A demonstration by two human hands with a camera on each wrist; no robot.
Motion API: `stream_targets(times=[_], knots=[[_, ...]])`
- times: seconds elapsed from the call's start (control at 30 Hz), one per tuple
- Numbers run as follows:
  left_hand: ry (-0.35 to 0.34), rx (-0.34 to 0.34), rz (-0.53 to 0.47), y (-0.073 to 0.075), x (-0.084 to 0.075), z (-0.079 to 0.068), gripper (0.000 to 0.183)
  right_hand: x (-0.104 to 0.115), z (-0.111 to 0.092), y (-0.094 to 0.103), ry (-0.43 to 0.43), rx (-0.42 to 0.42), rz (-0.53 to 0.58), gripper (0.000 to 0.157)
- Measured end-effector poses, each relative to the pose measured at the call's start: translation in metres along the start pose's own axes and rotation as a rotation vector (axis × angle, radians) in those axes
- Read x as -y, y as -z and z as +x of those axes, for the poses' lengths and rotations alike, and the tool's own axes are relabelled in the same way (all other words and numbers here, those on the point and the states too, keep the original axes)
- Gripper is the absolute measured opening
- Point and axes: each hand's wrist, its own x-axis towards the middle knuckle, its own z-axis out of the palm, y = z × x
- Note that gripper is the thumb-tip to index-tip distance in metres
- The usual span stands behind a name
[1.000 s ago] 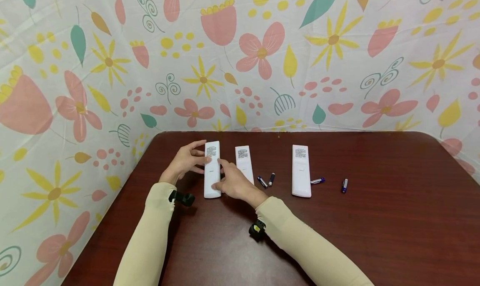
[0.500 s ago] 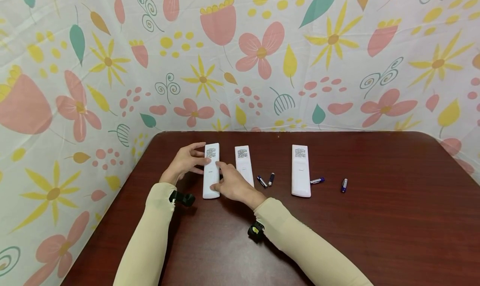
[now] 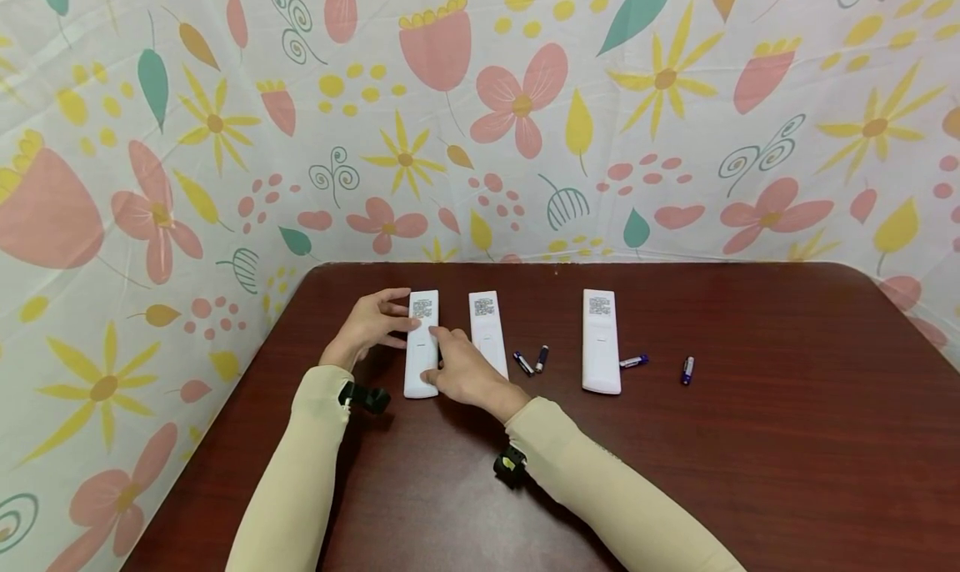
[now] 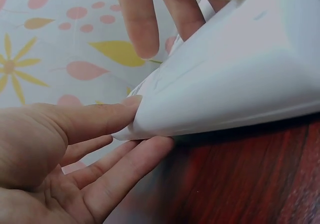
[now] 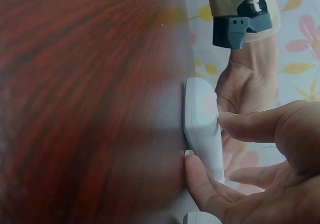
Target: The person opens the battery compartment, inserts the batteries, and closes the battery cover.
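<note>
A white remote control (image 3: 421, 352) lies back side up at the left of the table, its printed label at the far end. My left hand (image 3: 369, 325) pinches its left edge, thumb on the back and fingertips low along the side. From the right, my right hand (image 3: 471, 367) holds it too. In the right wrist view, the right thumb rests on the remote's upper face and the index fingertip sits at its lower edge, close to the table. The left wrist view shows the remote's smooth white casing (image 4: 235, 84) near the camera, its label mostly out of sight.
A second white remote (image 3: 487, 328) lies just right, partly behind my right hand, and a third (image 3: 601, 347) farther right. Loose batteries lie beside them: a pair (image 3: 523, 363), one (image 3: 634, 361) touching the third remote's edge, another (image 3: 687, 370) apart. A floral cloth (image 3: 480, 138) hangs behind the table.
The held remote has shifted slightly toward me and a little left, with the right hand moving along with it. The left hand has barely moved, and the other remotes and batteries stay put.
</note>
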Motion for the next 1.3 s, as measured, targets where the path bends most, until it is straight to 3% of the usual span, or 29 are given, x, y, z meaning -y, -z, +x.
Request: stream_targets(times=[0.4,1.3], knots=[[0.035,-0.033,0.021,-0.0021,0.0009,0.0026,0.068,0.0013,-0.0018,0.0003,0.000,0.003,-0.029,0.065],[0.033,-0.063,0.107,-0.0094,-0.0023,-0.0021,0.066,-0.0004,-0.0024,-0.0029,-0.001,-0.011,-0.041,0.057]])
